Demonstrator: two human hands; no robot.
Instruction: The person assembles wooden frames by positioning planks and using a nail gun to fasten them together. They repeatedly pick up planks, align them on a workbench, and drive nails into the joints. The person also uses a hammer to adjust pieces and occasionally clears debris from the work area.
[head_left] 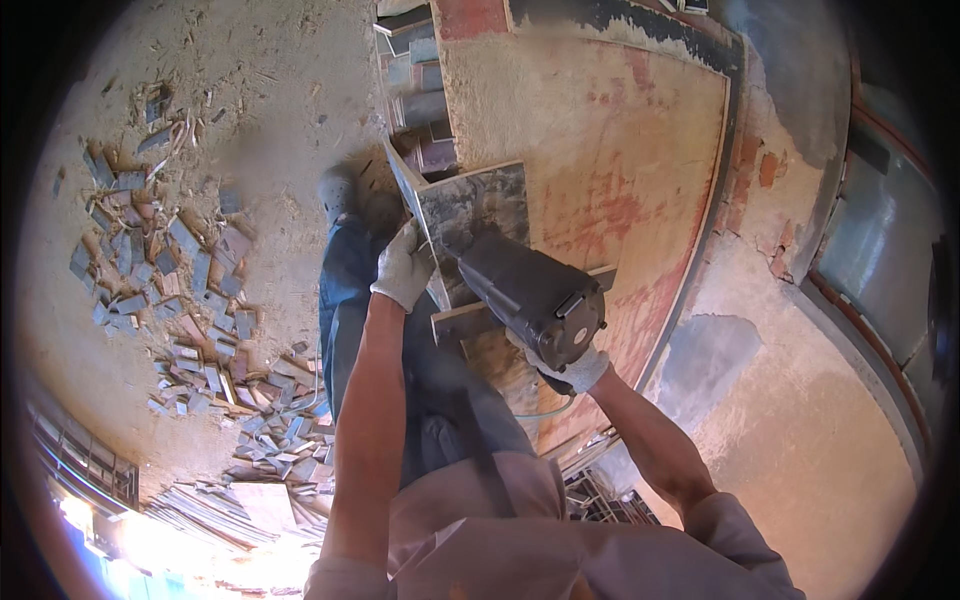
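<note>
My right hand (580, 372), in a pale work glove, is closed around the handle of a black nail gun (520, 285). The tool's body hides most of those fingers. Its nose points left and away, against or just above a dark-faced wooden panel (490, 192); contact cannot be made out. At that panel's left edge my left hand (404, 268), also gloved, grips a thin upright board (402, 170) that meets the panel at a corner. Below the panel a narrow wooden strip (468, 322) runs crosswise, partly behind the nail gun.
The pieces lie on a large reddish-stained board (610, 150). Past its upper left edge is a row of small wooden blocks (418, 95). Many offcuts (190, 270) litter the floor at left. A thin hose (545, 413) trails under the tool. A plastered wall (790, 370) stands at right.
</note>
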